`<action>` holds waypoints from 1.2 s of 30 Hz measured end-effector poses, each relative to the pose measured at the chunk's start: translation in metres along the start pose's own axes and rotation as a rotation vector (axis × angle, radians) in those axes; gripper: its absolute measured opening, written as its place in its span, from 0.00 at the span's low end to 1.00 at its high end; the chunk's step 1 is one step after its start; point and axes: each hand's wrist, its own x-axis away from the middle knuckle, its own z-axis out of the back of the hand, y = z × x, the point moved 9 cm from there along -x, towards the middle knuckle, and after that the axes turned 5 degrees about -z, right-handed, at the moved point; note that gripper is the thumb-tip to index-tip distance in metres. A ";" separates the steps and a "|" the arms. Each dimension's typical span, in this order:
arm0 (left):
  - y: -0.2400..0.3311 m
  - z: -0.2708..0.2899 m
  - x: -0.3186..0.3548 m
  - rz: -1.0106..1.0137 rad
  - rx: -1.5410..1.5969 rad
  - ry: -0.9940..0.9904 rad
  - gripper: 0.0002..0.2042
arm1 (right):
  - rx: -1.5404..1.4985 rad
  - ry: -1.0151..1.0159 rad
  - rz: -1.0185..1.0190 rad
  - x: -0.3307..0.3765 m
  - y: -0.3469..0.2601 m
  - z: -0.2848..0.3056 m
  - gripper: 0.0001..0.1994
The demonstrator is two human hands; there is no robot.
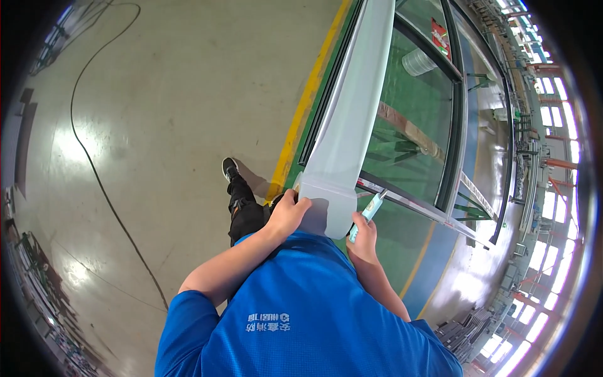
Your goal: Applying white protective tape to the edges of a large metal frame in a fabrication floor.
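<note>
**Hands on a pale film strip at a window frame**

At the centre of the frame the left hand (287,213) grips the lower left corner of a wide pale film strip (352,119), its fingers curled over the edge. The strip runs from there up toward the top of the frame, lying along the dark frame of a large glazed window unit (455,125). Just right of the strip's lower end, the right hand (364,235) is closed around a small pale-blue cutter (367,213), whose tip points up toward the frame's lower rail.

Through the glass, in the upper right, a clear plastic cup-like container (418,61) lies on its side; whether it holds anything cannot be told.

A yellow floor line (301,119) runs beside the window unit, and a black cable (94,163) winds across the grey floor on the left. The person's black shoe (230,167) shows left of centre.
</note>
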 end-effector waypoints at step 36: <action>0.006 0.010 -0.044 -0.021 -0.449 0.128 0.33 | -0.096 -0.385 0.095 -0.108 -0.085 -0.019 0.20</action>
